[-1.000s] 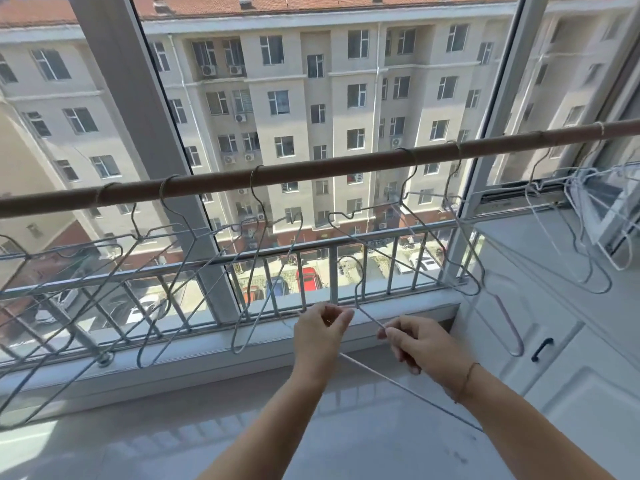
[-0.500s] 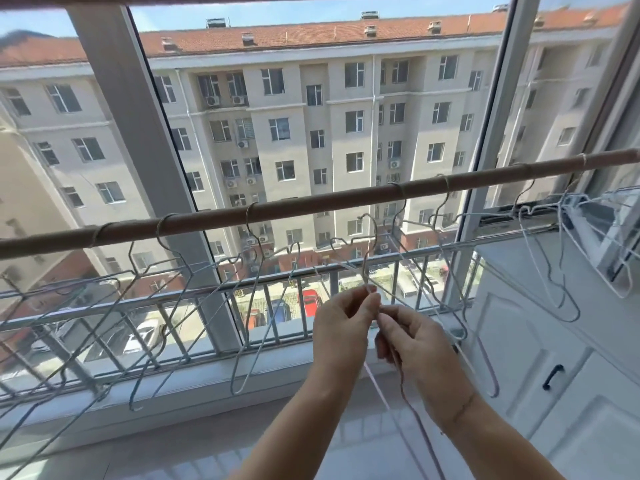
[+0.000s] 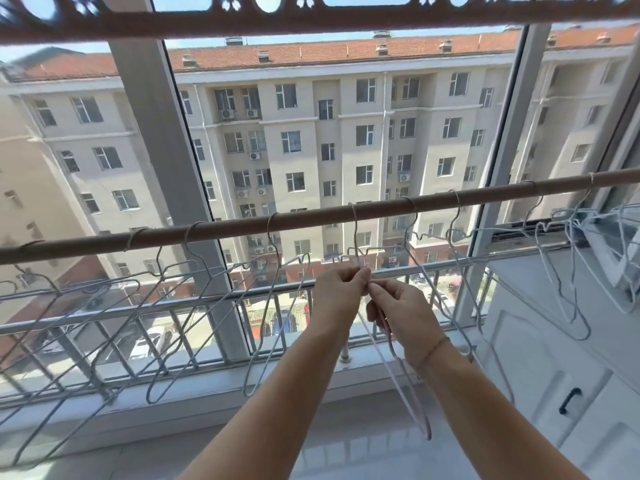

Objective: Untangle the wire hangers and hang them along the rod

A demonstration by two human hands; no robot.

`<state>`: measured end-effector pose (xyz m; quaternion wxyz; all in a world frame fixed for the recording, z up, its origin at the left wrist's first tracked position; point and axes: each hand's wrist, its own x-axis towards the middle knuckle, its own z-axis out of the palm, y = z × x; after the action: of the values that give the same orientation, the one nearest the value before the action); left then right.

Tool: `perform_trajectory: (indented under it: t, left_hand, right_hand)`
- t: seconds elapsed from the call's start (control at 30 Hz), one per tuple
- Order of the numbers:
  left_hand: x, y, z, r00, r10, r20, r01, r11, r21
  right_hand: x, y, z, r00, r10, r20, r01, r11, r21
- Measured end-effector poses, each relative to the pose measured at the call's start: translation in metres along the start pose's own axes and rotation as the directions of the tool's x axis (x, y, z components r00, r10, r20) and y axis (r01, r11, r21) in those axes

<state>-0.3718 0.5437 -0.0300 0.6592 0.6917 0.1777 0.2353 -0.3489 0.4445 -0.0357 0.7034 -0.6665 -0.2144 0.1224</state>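
Two hands at frame centre, left hand [image 3: 341, 294] and right hand [image 3: 403, 318] pinching thin wire hanger [image 3: 394, 372], its hook over rod [image 3: 311, 216], clear gap either side.

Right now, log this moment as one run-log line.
left hand: pinching held hanger's neck | right hand: gripping same neck | held hanger: hook over rod | phase: hanging

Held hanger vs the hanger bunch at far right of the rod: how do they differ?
The held hanger is pinched at its neck by both the left hand and the right hand; the right bunch is untouched. The held hanger hangs alone, mid-rod; the bunch is several hangers crowded and crossing. Both have hooks over the rod and are thin wire.
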Motion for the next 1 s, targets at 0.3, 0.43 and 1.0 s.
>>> perform_trajectory:
  t: [0.3, 0.43, 1.0]
  left_hand:
    - [-0.016, 0.0, -0.042, 0.997, 0.048, -0.061, -0.043, 0.996, 0.082]
    - [-0.031, 0.013, -0.084, 0.985, 0.123, -0.12, -0.113, 0.99, 0.085]
    - [-0.059, 0.022, -0.233, 0.774, 0.283, -0.567, -0.196, 0.958, 0.212]
  right_hand:
    - [-0.006, 0.002, -0.001, 0.99, -0.091, -0.108, 0.053, 0.949, -0.311]
    - [-0.026, -0.019, 0.025, 0.925, -0.333, -0.181, 0.238, 0.883, -0.405]
    - [-0.055, -0.011, 0.2, 0.931, -0.167, 0.325, 0.193, 0.98, -0.05]
